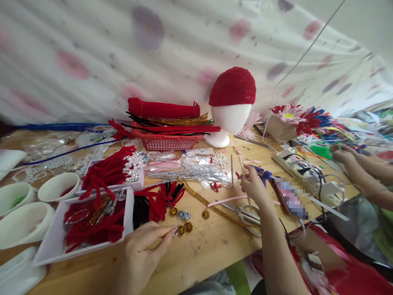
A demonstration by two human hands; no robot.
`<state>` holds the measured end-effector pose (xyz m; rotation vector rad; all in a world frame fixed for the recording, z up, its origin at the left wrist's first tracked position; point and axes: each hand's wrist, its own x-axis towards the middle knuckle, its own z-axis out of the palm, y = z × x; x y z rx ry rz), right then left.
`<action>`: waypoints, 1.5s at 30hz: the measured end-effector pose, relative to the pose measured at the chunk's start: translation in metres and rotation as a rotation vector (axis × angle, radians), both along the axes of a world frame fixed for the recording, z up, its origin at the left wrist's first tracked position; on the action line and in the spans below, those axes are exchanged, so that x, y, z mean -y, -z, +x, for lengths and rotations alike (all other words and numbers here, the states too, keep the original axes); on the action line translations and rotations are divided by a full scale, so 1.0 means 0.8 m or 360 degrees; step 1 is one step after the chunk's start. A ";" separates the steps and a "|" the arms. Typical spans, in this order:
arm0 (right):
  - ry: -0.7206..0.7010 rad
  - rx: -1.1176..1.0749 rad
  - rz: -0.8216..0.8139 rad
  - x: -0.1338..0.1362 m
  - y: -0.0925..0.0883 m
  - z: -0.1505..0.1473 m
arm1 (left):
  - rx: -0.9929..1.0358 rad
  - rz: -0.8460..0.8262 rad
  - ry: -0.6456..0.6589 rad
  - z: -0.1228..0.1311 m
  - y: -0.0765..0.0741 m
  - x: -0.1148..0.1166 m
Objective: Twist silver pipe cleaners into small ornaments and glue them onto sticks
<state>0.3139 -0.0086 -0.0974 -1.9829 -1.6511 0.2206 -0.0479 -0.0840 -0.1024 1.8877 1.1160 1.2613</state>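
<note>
My left hand (147, 246) is at the front of the table, thumb and forefinger pinched on a small item at the fingertips, too small to name. Right beside those fingertips lie gold tinsel balls (188, 227). Another gold ball (205, 214) and a silver tinsel piece (184, 215) lie just beyond. My right hand (253, 184) is farther out, its fingers closed around what looks like a blue glue gun (264, 175), partly hidden by the hand. Scissors (249, 217) lie under my right forearm, near a pink strip (227, 201) and a gold tinsel stem (201, 198).
A white box (130, 213) of red pipe-cleaner pieces and white cups (24, 223) stand left. Behind are a red basket (172, 143) and a foam head (230, 116) with a red cap. Right are a phone (290, 198), a power strip (288, 162) and another person's hands (345, 157).
</note>
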 end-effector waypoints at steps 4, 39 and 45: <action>0.0197 0.0128 -0.0063 -0.012 -0.006 -0.008 | -0.0047 0.0061 -0.0067 -0.001 0.004 0.001; -0.0687 0.0125 0.0173 0.035 -0.136 -0.068 | -0.0038 0.0103 -0.0475 -0.006 -0.028 -0.002; -0.1005 -0.0113 0.0168 0.059 -0.147 -0.071 | -0.0632 0.0449 -0.0240 0.009 -0.033 -0.029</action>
